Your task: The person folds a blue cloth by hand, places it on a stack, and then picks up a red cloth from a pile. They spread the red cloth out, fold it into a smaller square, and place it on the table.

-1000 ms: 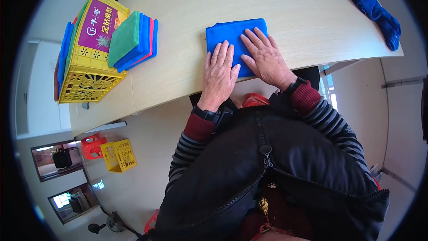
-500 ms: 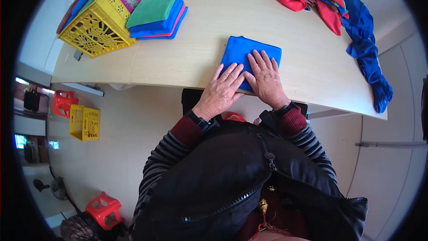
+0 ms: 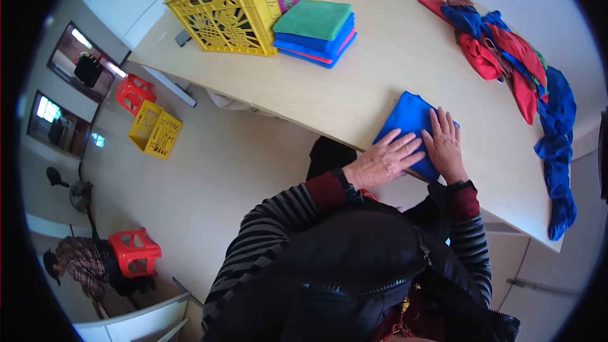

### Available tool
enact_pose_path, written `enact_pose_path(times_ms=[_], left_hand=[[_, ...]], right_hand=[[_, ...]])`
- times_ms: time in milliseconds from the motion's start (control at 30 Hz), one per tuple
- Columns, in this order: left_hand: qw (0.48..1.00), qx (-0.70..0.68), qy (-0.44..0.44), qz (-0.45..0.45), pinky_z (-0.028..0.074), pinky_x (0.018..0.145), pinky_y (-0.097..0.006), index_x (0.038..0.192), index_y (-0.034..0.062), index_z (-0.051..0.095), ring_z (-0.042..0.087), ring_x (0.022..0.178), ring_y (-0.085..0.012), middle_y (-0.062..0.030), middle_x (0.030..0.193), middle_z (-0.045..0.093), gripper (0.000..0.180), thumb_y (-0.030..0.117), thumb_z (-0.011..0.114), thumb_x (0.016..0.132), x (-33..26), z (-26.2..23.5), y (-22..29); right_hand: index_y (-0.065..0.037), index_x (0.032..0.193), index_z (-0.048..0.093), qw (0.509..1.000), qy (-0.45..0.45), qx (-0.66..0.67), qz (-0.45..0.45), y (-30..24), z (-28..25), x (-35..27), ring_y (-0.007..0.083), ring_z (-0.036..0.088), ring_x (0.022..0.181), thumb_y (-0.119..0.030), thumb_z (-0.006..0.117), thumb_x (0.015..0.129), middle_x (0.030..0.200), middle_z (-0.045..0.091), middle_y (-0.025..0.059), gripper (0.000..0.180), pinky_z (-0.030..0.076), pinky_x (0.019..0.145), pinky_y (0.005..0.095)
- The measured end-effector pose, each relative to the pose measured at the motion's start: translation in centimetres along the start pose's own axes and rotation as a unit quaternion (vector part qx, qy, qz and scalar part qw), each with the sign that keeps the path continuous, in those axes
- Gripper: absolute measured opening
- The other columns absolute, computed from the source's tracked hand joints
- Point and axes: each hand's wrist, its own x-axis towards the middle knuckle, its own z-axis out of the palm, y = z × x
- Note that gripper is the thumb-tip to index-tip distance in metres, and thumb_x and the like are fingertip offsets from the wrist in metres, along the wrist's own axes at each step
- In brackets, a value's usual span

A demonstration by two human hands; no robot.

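Observation:
A blue cloth (image 3: pixel 408 113), folded into a flat square, lies at the near edge of the table. My left hand (image 3: pixel 387 161) rests flat on its near left part, fingers stretched out. On its right side lies my right hand (image 3: pixel 444 145), palm down with the fingers a little spread. Neither hand grips anything. Farther left stands a neat stack of folded cloths, a green cloth (image 3: pixel 313 20) on top and blue and red ones beneath.
A yellow crate (image 3: pixel 231 22) holding folded cloths stands beside the stack. Loose red, blue and green cloths (image 3: pixel 506 44) lie along the table's right side. On the floor are red stools (image 3: pixel 135 253) and another yellow crate (image 3: pixel 155 130). A person (image 3: pixel 85 266) is at lower left.
My view has turned, so the table and cloths appear tilted and farther right and lower. Both hands stay flat on the blue cloth. More of the person at lower left now shows.

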Motion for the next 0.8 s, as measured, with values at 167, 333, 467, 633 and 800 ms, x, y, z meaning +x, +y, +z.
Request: enact_pose_path(times_ms=[167,333,467,633,800], left_hand=[[0.999,-0.017,0.028,0.013,0.026,0.121,-0.051,0.139,0.0107,0.055,0.042,0.142,-0.0292,-0.0142,0.149,0.050,0.054,0.025,0.070,0.089,0.0,1.4,0.4],[0.993,-0.090,0.058,0.039,0.039,0.113,-0.046,0.132,0.0088,0.060,0.053,0.132,-0.0300,-0.0140,0.140,0.057,0.050,0.024,0.073,0.086,-1.5,-0.9,0.2],[0.964,-0.211,-0.098,-0.131,0.054,0.089,-0.038,0.114,0.0055,0.069,0.066,0.105,-0.0323,-0.0183,0.117,0.066,0.039,0.029,0.077,0.084,-4.8,-4.0,-0.4],[0.718,-0.575,-0.153,-0.362,0.053,0.094,-0.038,0.120,0.0059,0.064,0.063,0.115,-0.0275,-0.0131,0.123,0.066,0.042,0.036,0.072,0.093,-7.8,-2.2,-2.3],[0.384,-0.798,0.130,-0.446,0.045,0.109,-0.043,0.141,0.0068,0.053,0.055,0.128,-0.0237,-0.0088,0.135,0.061,0.057,0.039,0.069,0.096,-6.4,-3.3,0.7]], right_hand=[[-0.008,0.155,0.038,1.000,-0.002,-0.019,-0.007,1.4,0.6,-1.0,0.0379,0.029,0.150,-0.038,0.050,0.103,0.161,0.035,0.0178,0.061,0.020,0.123,0.0521],[-0.007,0.153,0.040,0.999,0.013,0.017,0.043,4.0,1.8,0.4,0.0376,0.031,0.149,-0.038,0.049,0.103,0.159,0.038,0.0187,0.060,0.020,0.123,0.0510],[-0.004,0.151,0.041,0.999,0.030,0.017,0.042,2.3,1.7,0.7,0.0379,0.039,0.143,-0.038,0.049,0.104,0.152,0.045,0.0211,0.059,0.027,0.119,0.0500],[-0.002,0.150,0.042,0.997,0.033,0.016,0.067,-4.2,0.8,0.0,0.0386,0.042,0.139,-0.038,0.050,0.104,0.148,0.048,0.0225,0.058,0.030,0.117,0.0488],[-0.002,0.149,0.043,0.994,0.016,0.098,0.038,-7.0,0.0,-1.3,0.0378,0.044,0.138,-0.035,0.054,0.102,0.147,0.050,0.0220,0.059,0.033,0.116,0.0473]])
